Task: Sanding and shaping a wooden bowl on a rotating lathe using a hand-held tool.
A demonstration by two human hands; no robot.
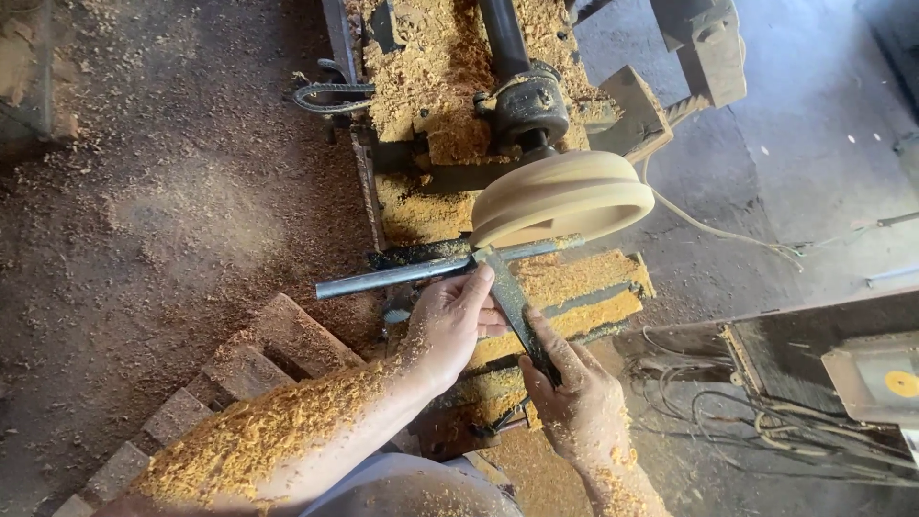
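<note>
On the lathe's tool rest (402,276), both shaving-coated hands grip a flat chisel (512,302): left hand (450,321) near the tip, right hand (574,402) hiding its handle, against the blurred wooden disc (565,196).

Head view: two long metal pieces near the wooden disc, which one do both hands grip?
The flat dark chisel, angled toward the disc; left hand near its tip, right hand on its rear. The round grey bar lies crosswise beneath, ungripped.
</note>
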